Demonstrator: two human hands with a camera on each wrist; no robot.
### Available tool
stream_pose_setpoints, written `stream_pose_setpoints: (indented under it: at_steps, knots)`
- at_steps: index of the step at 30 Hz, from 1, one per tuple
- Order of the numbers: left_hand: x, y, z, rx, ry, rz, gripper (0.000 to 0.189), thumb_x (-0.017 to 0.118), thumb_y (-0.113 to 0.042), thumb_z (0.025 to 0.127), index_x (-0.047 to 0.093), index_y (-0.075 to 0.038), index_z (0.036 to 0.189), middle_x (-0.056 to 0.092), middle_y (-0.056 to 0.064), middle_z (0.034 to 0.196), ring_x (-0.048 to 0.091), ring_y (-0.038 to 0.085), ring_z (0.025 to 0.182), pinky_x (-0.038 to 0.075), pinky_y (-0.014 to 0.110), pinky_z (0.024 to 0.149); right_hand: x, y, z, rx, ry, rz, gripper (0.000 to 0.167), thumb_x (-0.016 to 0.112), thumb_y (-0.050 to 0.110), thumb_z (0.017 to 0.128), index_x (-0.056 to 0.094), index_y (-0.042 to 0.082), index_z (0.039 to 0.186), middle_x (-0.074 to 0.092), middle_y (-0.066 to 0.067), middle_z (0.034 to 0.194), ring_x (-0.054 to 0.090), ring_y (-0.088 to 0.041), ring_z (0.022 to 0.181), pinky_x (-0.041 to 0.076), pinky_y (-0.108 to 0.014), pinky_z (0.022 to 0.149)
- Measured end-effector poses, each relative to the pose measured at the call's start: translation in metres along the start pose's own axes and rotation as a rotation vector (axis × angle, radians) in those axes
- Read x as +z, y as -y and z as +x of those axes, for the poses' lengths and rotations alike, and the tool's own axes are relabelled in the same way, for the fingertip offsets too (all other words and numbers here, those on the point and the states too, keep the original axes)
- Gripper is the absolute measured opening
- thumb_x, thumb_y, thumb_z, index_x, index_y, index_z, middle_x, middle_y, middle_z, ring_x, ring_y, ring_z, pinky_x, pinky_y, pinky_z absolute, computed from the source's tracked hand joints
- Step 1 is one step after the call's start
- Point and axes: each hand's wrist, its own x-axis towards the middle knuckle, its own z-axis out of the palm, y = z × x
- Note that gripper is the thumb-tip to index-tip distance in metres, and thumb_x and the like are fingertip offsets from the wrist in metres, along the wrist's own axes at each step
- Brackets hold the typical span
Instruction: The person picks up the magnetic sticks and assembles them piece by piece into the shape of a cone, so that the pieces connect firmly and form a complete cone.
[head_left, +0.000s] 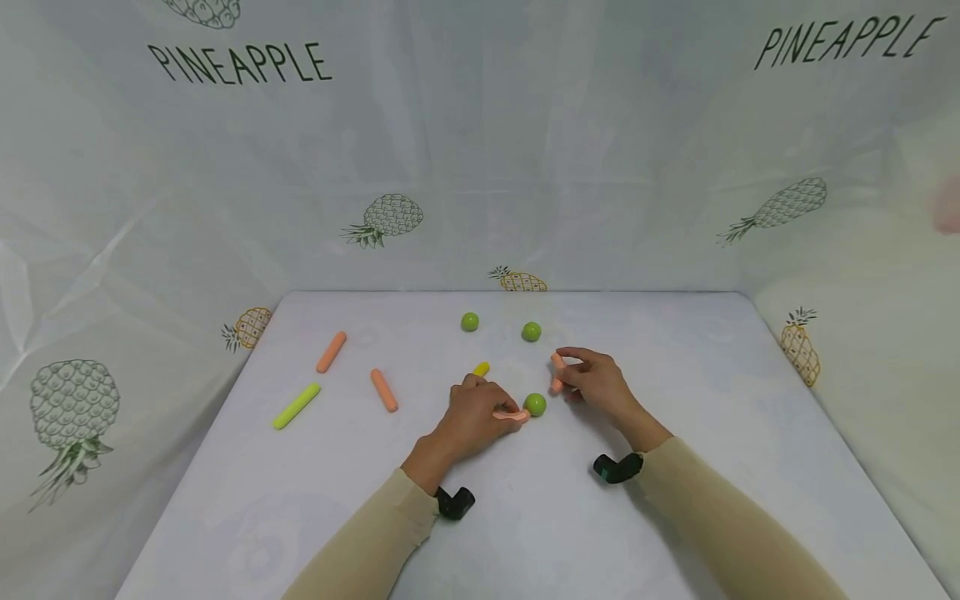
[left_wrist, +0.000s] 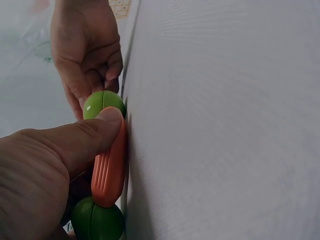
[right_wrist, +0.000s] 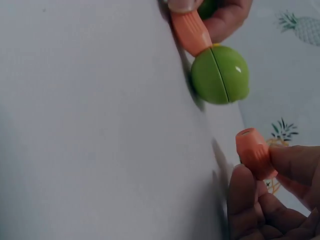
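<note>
While an orange stick (head_left: 512,415) is pinched by the left hand (head_left: 476,414) against the nearest green ball (head_left: 536,405), a second orange stick (right_wrist: 253,152) (pinched by the right hand (head_left: 600,383)) is held just right of it, apart, aligned roughly near-to-far.

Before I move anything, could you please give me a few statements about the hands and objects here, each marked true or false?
1. The left hand's grip holds an orange stick. True.
2. The right hand's grip is empty. False: it holds a second orange stick.
3. The yellow-green stick lies on the table, left of both hands. True.
4. The stick in the right hand touches the green ball between the hands. False: the right wrist view shows a gap between them.
5. The two far green balls touch each other. False: they lie apart.
</note>
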Motion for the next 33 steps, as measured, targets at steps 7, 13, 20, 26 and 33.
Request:
stream_pose_setpoints:
  at_steps: [7, 13, 20, 26, 33]
  knots:
    - [-0.002, -0.003, -0.001, 0.014, -0.004, -0.006, 0.023, 0.08, -0.043, 0.095, 0.082, -0.02, 0.098, 0.078, -0.008, 0.102, 0.054, 0.024, 0.114, 0.038, 0.048, 0.093, 0.013, 0.005, -0.001, -0.032, 0.054, -0.014, 0.047, 0.068, 0.015, 0.101, 0.061, 0.008, 0.147, 0.078, -0.012, 0.094, 0.069, -0.016, 0.072, 0.057, -0.029, 0.068]
    - [-0.001, -0.004, -0.001, 0.026, 0.002, -0.001, 0.024, 0.079, -0.044, 0.095, 0.083, -0.02, 0.099, 0.078, -0.009, 0.102, 0.054, 0.024, 0.112, 0.039, 0.049, 0.094, 0.014, 0.009, -0.002, -0.044, 0.101, -0.04, 0.048, 0.066, 0.017, 0.102, 0.06, 0.009, 0.149, 0.078, -0.01, 0.091, 0.069, -0.018, 0.074, 0.057, -0.029, 0.071]
    - [0.002, -0.005, -0.002, 0.047, 0.009, 0.013, 0.024, 0.078, -0.044, 0.096, 0.083, -0.021, 0.101, 0.078, -0.009, 0.105, 0.054, 0.024, 0.112, 0.039, 0.048, 0.092, 0.015, 0.01, -0.002, -0.068, 0.117, -0.077, 0.045, 0.067, 0.017, 0.102, 0.062, 0.007, 0.146, 0.078, -0.008, 0.09, 0.067, -0.016, 0.075, 0.056, -0.03, 0.071]
    - [0.001, -0.009, -0.004, 0.046, 0.018, -0.003, 0.023, 0.079, -0.043, 0.096, 0.083, -0.021, 0.101, 0.078, -0.009, 0.105, 0.053, 0.024, 0.11, 0.037, 0.045, 0.09, 0.021, 0.013, -0.004, -0.088, 0.089, -0.143, 0.037, 0.068, 0.018, 0.103, 0.068, 0.005, 0.138, 0.079, -0.008, 0.098, 0.07, -0.014, 0.08, 0.058, -0.029, 0.072]
    - [0.004, -0.01, -0.005, 0.033, 0.016, 0.013, 0.023, 0.079, -0.043, 0.095, 0.083, -0.022, 0.102, 0.077, -0.01, 0.104, 0.053, 0.023, 0.11, 0.038, 0.046, 0.09, 0.027, 0.014, -0.006, -0.124, 0.018, -0.249, 0.032, 0.069, 0.019, 0.102, 0.074, 0.008, 0.132, 0.079, -0.007, 0.107, 0.067, -0.015, 0.086, 0.053, -0.028, 0.073]
